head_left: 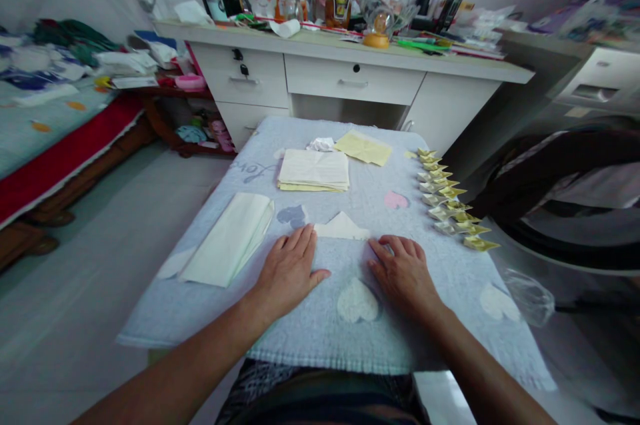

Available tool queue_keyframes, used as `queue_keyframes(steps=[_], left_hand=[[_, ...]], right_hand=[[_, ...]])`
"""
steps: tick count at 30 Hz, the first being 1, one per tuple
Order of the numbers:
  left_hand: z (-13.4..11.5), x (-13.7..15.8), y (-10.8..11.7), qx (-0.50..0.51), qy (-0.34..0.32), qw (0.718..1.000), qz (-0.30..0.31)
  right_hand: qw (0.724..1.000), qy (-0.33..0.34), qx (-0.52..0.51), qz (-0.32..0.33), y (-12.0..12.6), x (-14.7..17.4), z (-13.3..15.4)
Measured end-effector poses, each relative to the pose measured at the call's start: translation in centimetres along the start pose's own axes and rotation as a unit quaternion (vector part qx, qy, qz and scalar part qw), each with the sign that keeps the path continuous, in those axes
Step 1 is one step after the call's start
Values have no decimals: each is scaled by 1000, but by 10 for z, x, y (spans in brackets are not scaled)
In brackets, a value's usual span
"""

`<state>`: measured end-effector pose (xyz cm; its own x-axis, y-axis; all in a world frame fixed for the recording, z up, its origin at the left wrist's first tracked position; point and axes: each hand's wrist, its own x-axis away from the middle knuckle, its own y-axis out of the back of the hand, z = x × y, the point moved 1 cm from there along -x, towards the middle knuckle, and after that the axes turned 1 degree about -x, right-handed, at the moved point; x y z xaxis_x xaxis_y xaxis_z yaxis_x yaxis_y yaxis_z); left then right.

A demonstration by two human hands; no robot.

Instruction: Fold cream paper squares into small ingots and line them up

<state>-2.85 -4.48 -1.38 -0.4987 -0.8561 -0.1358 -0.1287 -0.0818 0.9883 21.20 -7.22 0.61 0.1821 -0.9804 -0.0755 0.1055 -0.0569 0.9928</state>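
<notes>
A partly folded piece of white paper [341, 227], flat with a raised peak in the middle, lies on the cloth-covered table [320, 338]. At its left end rest the fingertips of my left hand [291, 269], palm down with the thumb stretched out. My right hand [403, 271] lies at the paper's right end, fingers loosely bent and apart, touching or nearly touching its corner. Neither hand grips anything. Beyond the paper sits a stack of white and yellow sheets [313, 170]. Along the right edge stand several folded paper boats [445, 198], yellow and white.
Left of my left hand lies a folded pale green paper bundle [227, 238]. A yellow sheet [364, 147] and a crumpled white paper [321, 144] are at the back. Behind stands a cluttered white desk [350, 75]; a washing machine [595, 98] is at right, a bed [60, 118] at left.
</notes>
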Motion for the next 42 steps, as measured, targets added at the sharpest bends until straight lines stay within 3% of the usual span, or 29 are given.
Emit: queue_keyframes(steps=[11,14,17,20,25,33,36,39,42], left_hand=[[-1,3,-2,-4,6,1000,-13],[-1,4,-3,3,7,1000,-15],[-1,4,-3,9,7,1000,-14],[-2,4,-1,15,7,1000,-14],[1,5,3,46,18,999,-15],[18,5,0,206,61,971,-104],[14,-1,6,248,57,963,-89],[5,-7,16,284,40,958,-29],[-3,-15,28,274,56,959,-48]], right_hand=[[998,-27,-28,40,10,-5,-5],[999,-26,-30,-3,21,-17,0],[996,41,-66,-42,26,-35,15],[991,105,-83,-14,19,-51,29],[990,99,-98,13,-2,-62,30],[980,103,-167,-35,-16,-65,17],[976,107,-183,-47,-18,-66,16],[976,104,-178,-68,-17,-67,15],[976,65,-170,-120,-14,-67,14]])
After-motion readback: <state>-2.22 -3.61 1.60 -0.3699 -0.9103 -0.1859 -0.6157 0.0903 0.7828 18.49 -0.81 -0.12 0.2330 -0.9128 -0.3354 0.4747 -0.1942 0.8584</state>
